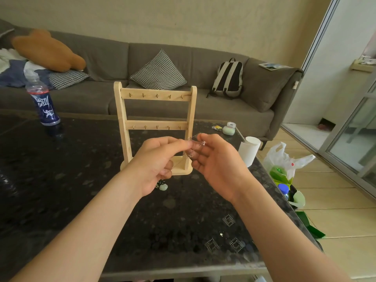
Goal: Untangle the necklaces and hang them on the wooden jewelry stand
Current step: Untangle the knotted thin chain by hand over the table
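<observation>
You face a grey sofa (105, 55) against a cream wall (183, 17) — dark speckled table (61, 180) before you, pale tiled floor (335, 220) and glass sliding door (358, 127) to your right.

Home living room: long grey sofa (105, 55) with a checked cushion (158, 72), backpack (228, 78) and clothes pile (14, 72) on it. Dark stone-top coffee table (61, 180) in front, tiled floor (333, 186), sliding glass door (354, 139) at right.
</observation>
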The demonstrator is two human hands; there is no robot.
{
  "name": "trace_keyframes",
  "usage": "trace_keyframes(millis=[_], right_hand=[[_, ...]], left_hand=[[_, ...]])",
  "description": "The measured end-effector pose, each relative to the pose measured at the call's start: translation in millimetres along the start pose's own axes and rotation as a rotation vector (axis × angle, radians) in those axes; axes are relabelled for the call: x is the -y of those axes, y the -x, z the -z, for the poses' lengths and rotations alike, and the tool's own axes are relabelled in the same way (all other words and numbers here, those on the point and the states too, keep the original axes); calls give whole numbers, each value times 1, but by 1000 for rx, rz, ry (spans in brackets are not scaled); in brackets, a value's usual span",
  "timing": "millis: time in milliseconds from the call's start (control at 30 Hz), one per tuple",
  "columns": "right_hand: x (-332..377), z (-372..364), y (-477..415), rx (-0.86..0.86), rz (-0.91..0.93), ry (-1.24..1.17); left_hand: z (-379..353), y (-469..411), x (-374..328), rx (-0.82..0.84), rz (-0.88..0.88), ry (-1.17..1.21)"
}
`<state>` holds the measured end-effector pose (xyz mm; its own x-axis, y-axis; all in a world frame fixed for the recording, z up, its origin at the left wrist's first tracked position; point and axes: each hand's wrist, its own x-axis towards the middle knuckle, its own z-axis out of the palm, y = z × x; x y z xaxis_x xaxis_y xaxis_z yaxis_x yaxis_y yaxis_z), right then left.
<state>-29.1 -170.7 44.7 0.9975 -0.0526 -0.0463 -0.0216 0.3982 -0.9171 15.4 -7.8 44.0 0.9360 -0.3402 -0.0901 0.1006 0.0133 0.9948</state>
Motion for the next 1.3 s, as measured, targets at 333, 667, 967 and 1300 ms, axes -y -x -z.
trace_keyframes(millis=[333, 667, 967, 1300], right_hand=[[0, 4, -2, -92, -5, 40], [2, -1, 1, -136, 7, 173], [0, 4, -2, -119, 32, 177], [2, 4, 1, -104, 17, 52]], left_hand=[[-2, 0, 8, -74, -219, -429], [-5, 0, 4, -51, -186, -318], [-2, -2, 7, -70, -219, -293], [-2, -7, 12, -215, -313, -498]])
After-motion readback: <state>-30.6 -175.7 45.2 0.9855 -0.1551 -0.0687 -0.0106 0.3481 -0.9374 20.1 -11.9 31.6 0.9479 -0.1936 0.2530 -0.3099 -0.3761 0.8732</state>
